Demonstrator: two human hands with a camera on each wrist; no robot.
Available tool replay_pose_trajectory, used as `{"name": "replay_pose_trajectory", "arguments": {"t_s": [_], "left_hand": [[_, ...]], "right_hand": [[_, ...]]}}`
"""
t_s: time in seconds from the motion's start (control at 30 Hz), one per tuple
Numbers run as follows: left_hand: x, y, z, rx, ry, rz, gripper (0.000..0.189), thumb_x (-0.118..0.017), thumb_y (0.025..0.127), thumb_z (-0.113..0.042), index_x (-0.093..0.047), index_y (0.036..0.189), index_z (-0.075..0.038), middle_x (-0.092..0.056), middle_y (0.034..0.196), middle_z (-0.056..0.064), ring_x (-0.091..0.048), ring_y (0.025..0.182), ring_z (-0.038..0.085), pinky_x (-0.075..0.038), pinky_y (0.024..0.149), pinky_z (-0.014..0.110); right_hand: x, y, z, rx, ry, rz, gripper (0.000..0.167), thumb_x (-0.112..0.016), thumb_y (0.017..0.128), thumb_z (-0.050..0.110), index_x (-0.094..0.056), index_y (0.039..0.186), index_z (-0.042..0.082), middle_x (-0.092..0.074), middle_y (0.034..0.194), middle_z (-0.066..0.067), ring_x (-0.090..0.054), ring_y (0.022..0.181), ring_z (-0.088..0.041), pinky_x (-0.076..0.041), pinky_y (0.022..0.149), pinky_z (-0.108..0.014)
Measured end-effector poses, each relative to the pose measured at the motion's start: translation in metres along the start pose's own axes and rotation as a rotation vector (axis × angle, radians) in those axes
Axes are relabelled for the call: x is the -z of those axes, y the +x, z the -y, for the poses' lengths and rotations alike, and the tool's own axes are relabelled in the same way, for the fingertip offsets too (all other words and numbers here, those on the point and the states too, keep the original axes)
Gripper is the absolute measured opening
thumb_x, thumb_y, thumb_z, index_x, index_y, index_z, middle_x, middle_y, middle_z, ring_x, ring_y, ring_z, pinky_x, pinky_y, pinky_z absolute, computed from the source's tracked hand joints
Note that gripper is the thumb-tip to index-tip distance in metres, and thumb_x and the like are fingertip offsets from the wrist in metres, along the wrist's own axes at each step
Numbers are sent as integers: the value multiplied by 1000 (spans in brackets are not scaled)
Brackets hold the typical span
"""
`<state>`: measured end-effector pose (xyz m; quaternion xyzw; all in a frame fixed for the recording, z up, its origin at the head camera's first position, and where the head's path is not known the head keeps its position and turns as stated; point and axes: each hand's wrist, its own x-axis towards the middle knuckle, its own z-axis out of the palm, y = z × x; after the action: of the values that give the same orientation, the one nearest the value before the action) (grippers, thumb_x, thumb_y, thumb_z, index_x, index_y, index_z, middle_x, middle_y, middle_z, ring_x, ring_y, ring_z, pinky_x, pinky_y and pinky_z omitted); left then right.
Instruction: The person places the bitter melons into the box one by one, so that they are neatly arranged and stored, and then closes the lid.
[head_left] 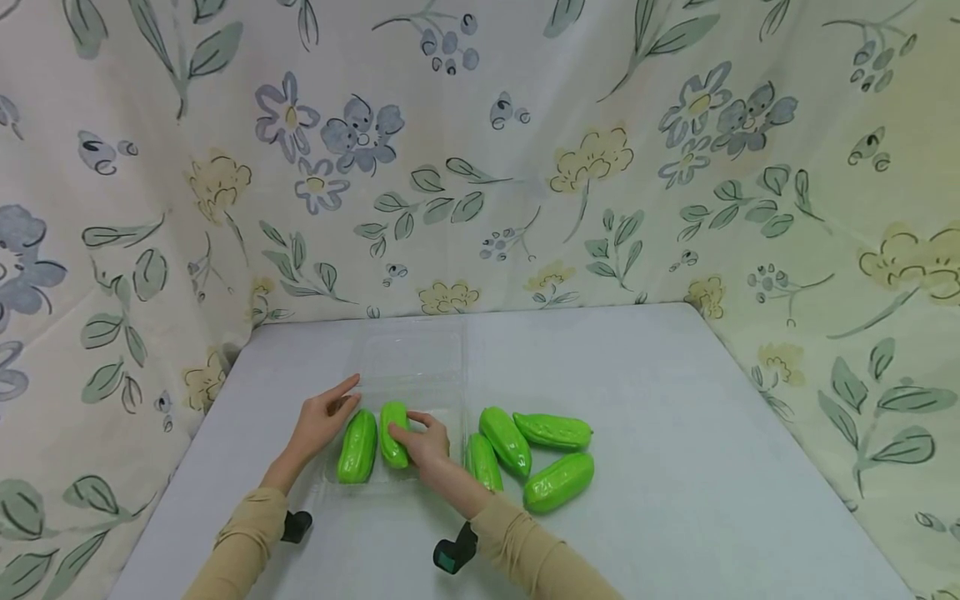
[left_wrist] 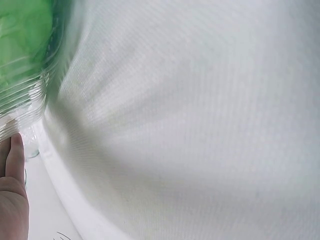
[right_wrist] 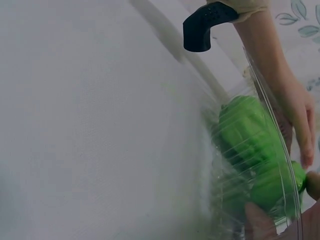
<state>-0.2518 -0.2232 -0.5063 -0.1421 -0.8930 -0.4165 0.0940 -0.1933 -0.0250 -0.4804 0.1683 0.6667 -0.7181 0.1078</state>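
A clear plastic box (head_left: 442,402) lies on the table, its hinged lid (head_left: 412,350) folded back flat. Inside it, a glossy green cucumber (head_left: 357,447) lies along the left side. To the right of that one, my right hand (head_left: 429,443) grips a second cucumber (head_left: 393,421) between thumb and fingers, within the box's outline. My left hand (head_left: 318,423) is at the left wall of the box, fingers stretched forward along it. In the left wrist view, the left fingers (left_wrist: 16,160) are right by the ribbed plastic wall (left_wrist: 25,102).
Right of the box lie several more cucumbers (head_left: 558,482), one (head_left: 483,461) close to its right wall and partly behind the right forearm. Black wrist devices (head_left: 454,550) hang under both sleeves. A floral curtain (head_left: 480,167) surrounds the white table (head_left: 675,400).
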Motion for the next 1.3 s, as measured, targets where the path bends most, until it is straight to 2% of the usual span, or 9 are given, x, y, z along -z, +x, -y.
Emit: {"name": "replay_pose_trajectory", "arguments": {"t_s": [0.17,0.27,0.43,0.5,0.67,0.97,1.13,1.2,1.3], "left_hand": [[0,0,-1,-3,-1,-2,43,-56,97,-24,-52,136,-7,-58,132,15,-65,106,31,-52,85,46],[0,0,-1,-3,16,-6,43,-57,96,-24,-53,136,-8,-59,131,14,-66,105,30,-54,83,38],[-1,0,0,-20,22,-33,42,-58,95,-23,-54,134,-7,-61,128,16,-67,101,29,-52,77,25],[-2,0,0,-34,24,-39,42,-58,95,-21,-54,134,-6,-61,127,18,-68,100,30,-54,77,30],[-2,0,2,-33,33,-29,43,-57,96,-23,-53,135,-5,-59,129,17,-66,103,33,-53,82,43],[-2,0,2,-17,19,-19,43,-56,97,-24,-52,136,-6,-58,130,16,-65,105,33,-51,86,48],[-1,0,1,-25,25,-22,43,-57,96,-23,-53,135,-5,-60,128,16,-66,102,31,-54,80,31],[-1,0,0,-24,27,-21,42,-57,96,-22,-53,134,-5,-60,128,16,-66,102,31,-51,78,22],[-1,0,0,-20,18,-22,43,-58,96,-23,-53,134,-6,-60,129,15,-66,102,30,-49,76,17]], "right_hand": [[-1,1,-1,20,-31,-3,44,-77,80,18,-63,119,5,-62,111,-18,-63,81,-13,-53,66,-26],[-2,1,-2,37,-48,-3,43,-77,80,18,-63,119,4,-61,110,-19,-61,80,-13,-52,66,-26],[-3,-1,-2,78,-136,-4,43,-76,80,20,-63,119,6,-62,88,-9,-55,71,-10,-46,58,-22],[-3,-3,-1,95,-185,-7,43,-76,80,22,-63,119,7,-60,81,-5,-54,68,-10,-44,56,-22],[-5,-4,-1,118,-262,-9,45,-76,81,26,-63,120,9,-62,83,-6,-55,67,-11,-43,54,-22],[-1,-3,-1,142,-310,38,45,-73,82,29,-64,121,9,-65,86,-7,-57,69,-10,-45,54,-22],[3,-2,-2,123,-288,97,44,-73,82,24,-63,123,9,-68,93,-9,-64,76,-11,-54,62,-26],[4,-2,-2,110,-268,119,46,-74,82,20,-61,124,9,-68,95,-9,-65,77,-12,-56,65,-29],[5,-3,-2,109,-268,137,48,-75,81,17,-59,126,9,-67,95,-9,-65,76,-13,-57,65,-31]]}}
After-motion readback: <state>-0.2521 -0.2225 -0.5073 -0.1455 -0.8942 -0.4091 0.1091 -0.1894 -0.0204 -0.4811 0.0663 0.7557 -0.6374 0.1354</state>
